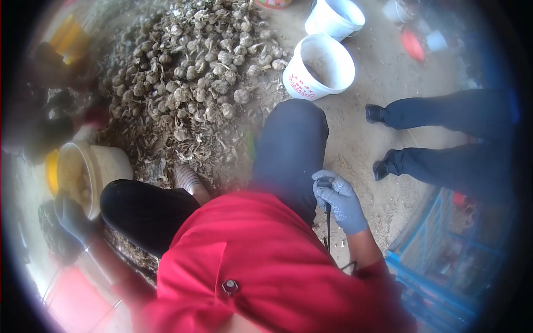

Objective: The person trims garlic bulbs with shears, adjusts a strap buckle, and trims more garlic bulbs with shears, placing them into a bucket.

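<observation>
My right hand (340,201), in a grey dotted glove, is closed round a small black device with a cable (323,182) beside my right knee. The black cable runs down from it towards my sleeve. On the far left, my left hand (72,215), also gloved in grey, is at the near side of a whitish bucket (114,166). Blur hides its fingers, and whether it touches the rim I cannot make out. A large heap of garlic bulbs (191,72) with dry stalks and skins lies on the ground in front of me.
Two white buckets (343,72) (333,19) stand beyond my right knee. Another person's dark trouser legs and black shoes (376,114) are on the right. A blue metal frame (422,277) is at lower right. Yellow containers (71,40) blur at upper left.
</observation>
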A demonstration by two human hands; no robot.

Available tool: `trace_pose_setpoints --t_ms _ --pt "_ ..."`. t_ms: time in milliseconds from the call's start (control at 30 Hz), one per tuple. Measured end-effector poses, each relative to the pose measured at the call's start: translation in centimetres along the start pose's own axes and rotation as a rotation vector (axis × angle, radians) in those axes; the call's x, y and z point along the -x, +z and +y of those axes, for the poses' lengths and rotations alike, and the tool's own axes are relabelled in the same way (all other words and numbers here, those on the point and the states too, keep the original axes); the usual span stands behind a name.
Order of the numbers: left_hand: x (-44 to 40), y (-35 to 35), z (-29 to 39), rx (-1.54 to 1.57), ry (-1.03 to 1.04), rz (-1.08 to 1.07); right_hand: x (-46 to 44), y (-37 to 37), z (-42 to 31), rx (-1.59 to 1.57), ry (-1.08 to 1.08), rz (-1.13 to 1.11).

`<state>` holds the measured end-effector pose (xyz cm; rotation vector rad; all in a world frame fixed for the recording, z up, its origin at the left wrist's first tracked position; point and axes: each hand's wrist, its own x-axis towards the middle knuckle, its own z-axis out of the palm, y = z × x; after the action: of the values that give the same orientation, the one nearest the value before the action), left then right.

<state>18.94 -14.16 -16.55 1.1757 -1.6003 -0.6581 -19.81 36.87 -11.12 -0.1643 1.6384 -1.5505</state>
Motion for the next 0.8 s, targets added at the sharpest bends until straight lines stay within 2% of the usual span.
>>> trace_pose_setpoints --t_ms 133,233,300,367,500,567,633,700,800 --pt "1.8 2.7 4.4 0.067 -0.033 0.014 0.0 0.0 0.5 0.011 -0.065 0.044" --pt "4.8 7.1 12.2 0.283 -0.31 -0.062 0.0 -0.4 0.8 -0.002 -0.087 0.073" --pt "7.3 9.8 16.3 0.304 -0.357 -0.245 0.0 -0.6 0.7 -0.042 -0.099 0.119" --pt "9.2 11.9 18.1 0.392 -0.454 -0.518 0.1 -0.8 0.4 -0.056 -0.118 0.143" --pt "12.3 16.3 20.7 0.544 -0.497 -0.994 0.4 -0.3 -0.1 -0.055 -0.138 0.154" --pt "14.1 18.2 22.4 0.658 -0.576 -1.126 0.4 0.4 -0.5 -0.071 -0.123 0.142" --pt "16.0 19.5 23.5 0.64 -0.607 -1.287 0.3 1.6 -1.1 -0.099 -0.09 0.104" --pt "17.8 20.9 22.8 0.739 -0.642 -1.42 -0.2 2.7 -1.1 -0.069 -0.085 0.072" --pt "19.0 23.9 19.3 0.606 -0.49 -1.259 -1.2 4.8 -1.1 -0.06 -0.031 0.008"
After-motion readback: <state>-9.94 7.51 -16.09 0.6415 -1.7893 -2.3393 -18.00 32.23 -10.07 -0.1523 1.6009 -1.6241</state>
